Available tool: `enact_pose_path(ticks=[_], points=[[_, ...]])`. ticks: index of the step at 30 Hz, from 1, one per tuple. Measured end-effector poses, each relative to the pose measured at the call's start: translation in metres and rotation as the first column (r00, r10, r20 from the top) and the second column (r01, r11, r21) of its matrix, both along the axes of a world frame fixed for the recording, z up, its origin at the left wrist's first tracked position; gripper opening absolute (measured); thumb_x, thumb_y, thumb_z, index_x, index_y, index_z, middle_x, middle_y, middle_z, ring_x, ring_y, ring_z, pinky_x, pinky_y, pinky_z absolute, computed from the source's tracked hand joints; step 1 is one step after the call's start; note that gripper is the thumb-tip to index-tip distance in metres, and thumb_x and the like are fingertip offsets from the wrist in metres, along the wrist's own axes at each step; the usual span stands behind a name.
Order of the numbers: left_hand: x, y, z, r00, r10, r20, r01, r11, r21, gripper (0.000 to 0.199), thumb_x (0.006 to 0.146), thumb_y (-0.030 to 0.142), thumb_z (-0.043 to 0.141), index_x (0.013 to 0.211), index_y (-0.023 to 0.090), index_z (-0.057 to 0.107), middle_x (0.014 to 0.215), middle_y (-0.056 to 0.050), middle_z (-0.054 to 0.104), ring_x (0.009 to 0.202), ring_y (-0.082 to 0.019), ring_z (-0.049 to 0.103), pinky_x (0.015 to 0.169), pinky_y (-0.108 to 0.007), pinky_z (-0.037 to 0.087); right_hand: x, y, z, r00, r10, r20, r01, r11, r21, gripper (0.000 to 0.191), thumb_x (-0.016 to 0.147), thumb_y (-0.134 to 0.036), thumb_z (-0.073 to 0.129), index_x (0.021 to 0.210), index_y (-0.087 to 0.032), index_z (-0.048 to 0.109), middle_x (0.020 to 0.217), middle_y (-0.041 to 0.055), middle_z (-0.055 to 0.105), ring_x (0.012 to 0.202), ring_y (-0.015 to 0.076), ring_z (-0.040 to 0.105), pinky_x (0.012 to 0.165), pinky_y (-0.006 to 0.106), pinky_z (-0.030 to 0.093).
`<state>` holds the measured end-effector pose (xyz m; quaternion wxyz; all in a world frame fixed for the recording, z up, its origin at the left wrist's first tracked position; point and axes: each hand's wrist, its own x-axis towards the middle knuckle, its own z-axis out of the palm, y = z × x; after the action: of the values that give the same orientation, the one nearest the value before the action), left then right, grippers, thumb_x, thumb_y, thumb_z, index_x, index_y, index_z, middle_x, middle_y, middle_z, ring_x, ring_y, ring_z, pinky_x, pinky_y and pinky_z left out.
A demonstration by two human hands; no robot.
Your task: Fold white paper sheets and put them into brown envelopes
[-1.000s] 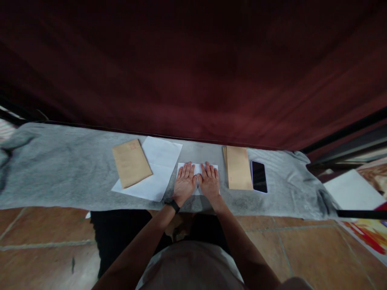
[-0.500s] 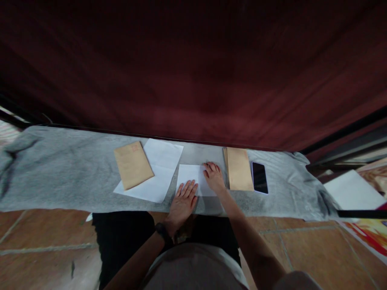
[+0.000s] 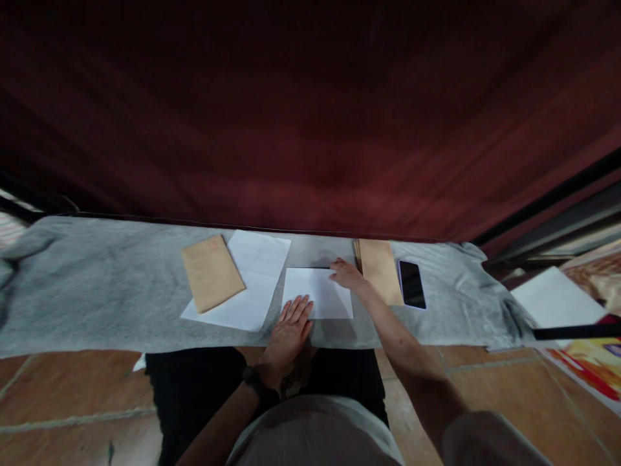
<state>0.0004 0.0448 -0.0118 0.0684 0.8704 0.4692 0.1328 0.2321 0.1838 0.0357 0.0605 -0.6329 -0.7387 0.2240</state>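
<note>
A small white sheet of paper (image 3: 323,298), apparently folded, lies in front of me on the grey cloth (image 3: 121,285). My left hand (image 3: 290,329) rests flat on its near left part, fingers stretched out. At the sheet's far right corner is my right hand (image 3: 347,273), its fingers bunched together and thumb beneath them on the paper. Just right of that hand sits a stack of brown envelopes (image 3: 381,272). To the left, another brown envelope (image 3: 212,273) with a reddish mark partly covers larger white paper (image 3: 262,275).
A phone (image 3: 412,285) with a dark screen lies right of the envelope stack. A dark red curtain (image 3: 310,162) hangs along the far edge of the cloth-covered surface. At far right are a white panel (image 3: 557,298) and a dark bar (image 3: 577,331).
My right hand has shifted slightly to the right along the paper's far edge, and its fingers have drawn together. My left hand stays flat on the sheet. The view has tilted slightly.
</note>
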Motion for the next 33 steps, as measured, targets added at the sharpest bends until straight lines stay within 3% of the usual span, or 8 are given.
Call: enact_pose_path(ticks=[3, 8, 11, 15, 19, 24, 28, 33], points=[[-0.002, -0.003, 0.004, 0.995, 0.057, 0.077, -0.056, 0.998, -0.011, 0.05, 0.103, 0.03, 0.039, 0.152, 0.017, 0.042, 0.161, -0.011, 0.04, 0.151, -0.025, 0.032, 0.122, -0.049, 0.034, 0.014, -0.006, 0.006, 0.991, -0.048, -0.123, 0.048, 0.999, -0.004, 0.016, 0.084, -0.016, 0.067, 0.096, -0.021, 0.076, 0.106, 0.0054, 0.075, 0.101, 0.0218, 0.067, 0.093, 0.03, 0.047], [-0.001, -0.011, 0.024, 0.93, 0.205, 0.305, -0.21, 0.978, -0.016, 0.057, 0.103, 0.027, 0.04, 0.159, 0.023, 0.029, 0.168, -0.01, 0.024, 0.154, -0.027, 0.025, 0.122, -0.048, 0.035, 0.033, -0.031, 0.006, 0.914, -0.17, -0.368, 0.172, 0.985, -0.026, 0.018, 0.089, -0.03, 0.059, 0.086, -0.018, 0.073, 0.077, 0.001, 0.073, 0.075, 0.0192, 0.067, 0.067, 0.026, 0.049], [0.001, -0.013, 0.03, 0.876, 0.243, 0.416, -0.224, 0.97, -0.094, 0.058, 0.102, 0.023, 0.039, 0.159, 0.026, 0.029, 0.167, -0.008, 0.026, 0.151, -0.023, 0.034, 0.119, -0.041, 0.041, 0.029, -0.059, -0.008, 0.832, -0.263, -0.488, 0.276, 0.96, -0.048, 0.03, 0.092, -0.038, 0.05, 0.094, -0.016, 0.071, 0.076, 0.0017, 0.073, 0.071, 0.0182, 0.067, 0.06, 0.024, 0.049], [-0.001, -0.012, 0.02, 0.846, 0.258, 0.467, -0.21, 0.965, -0.154, 0.057, 0.097, 0.014, 0.038, 0.152, 0.027, 0.041, 0.159, -0.006, 0.044, 0.144, -0.02, 0.045, 0.116, -0.04, 0.045, 0.013, -0.094, -0.035, 0.752, -0.365, -0.549, 0.392, 0.917, -0.072, 0.028, 0.087, -0.038, 0.051, 0.09, -0.016, 0.069, 0.072, 0.0023, 0.071, 0.067, 0.0181, 0.066, 0.058, 0.025, 0.05], [-0.003, -0.011, 0.011, 0.852, 0.255, 0.458, -0.206, 0.966, -0.154, 0.052, 0.096, 0.012, 0.036, 0.143, 0.026, 0.053, 0.148, -0.006, 0.057, 0.137, -0.019, 0.053, 0.114, -0.04, 0.048, 0.005, -0.111, -0.05, 0.721, -0.419, -0.552, 0.483, 0.875, -0.033, 0.021, 0.082, -0.036, 0.054, 0.084, -0.019, 0.067, 0.07, 0.0013, 0.068, 0.067, 0.0189, 0.064, 0.063, 0.028, 0.052], [0.025, 0.0, 0.016, 0.945, 0.121, 0.303, -0.111, 0.993, -0.051, 0.048, 0.104, 0.025, 0.035, 0.15, 0.02, 0.044, 0.159, -0.008, 0.044, 0.148, -0.02, 0.038, 0.12, -0.041, 0.04, 0.0, -0.117, -0.052, 0.723, -0.423, -0.546, 0.518, 0.855, 0.023, 0.028, 0.083, -0.03, 0.056, 0.106, -0.021, 0.068, 0.091, 0.005, 0.074, 0.081, 0.0219, 0.069, 0.075, 0.031, 0.055], [0.055, 0.02, 0.015, 0.993, 0.002, 0.121, 0.002, 1.0, -0.028, 0.05, 0.105, 0.03, 0.033, 0.153, 0.017, 0.041, 0.162, -0.009, 0.038, 0.153, -0.024, 0.027, 0.123, -0.047, 0.033, -0.003, -0.122, -0.052, 0.815, -0.386, -0.432, 0.463, 0.882, 0.087, 0.037, 0.087, -0.024, 0.054, 0.122, -0.019, 0.064, 0.102, 0.0092, 0.076, 0.085, 0.0235, 0.073, 0.075, 0.031, 0.056], [0.063, 0.049, 0.007, 1.0, 0.012, 0.01, -0.012, 1.0, -0.006, 0.052, 0.105, 0.037, 0.032, 0.151, 0.016, 0.044, 0.161, -0.009, 0.039, 0.153, -0.027, 0.028, 0.125, -0.05, 0.027, -0.002, -0.128, -0.055, 0.878, -0.33, -0.347, 0.401, 0.903, 0.154, 0.037, 0.092, -0.022, 0.052, 0.128, -0.02, 0.061, 0.103, 0.0085, 0.077, 0.088, 0.0232, 0.075, 0.076, 0.03, 0.057]])
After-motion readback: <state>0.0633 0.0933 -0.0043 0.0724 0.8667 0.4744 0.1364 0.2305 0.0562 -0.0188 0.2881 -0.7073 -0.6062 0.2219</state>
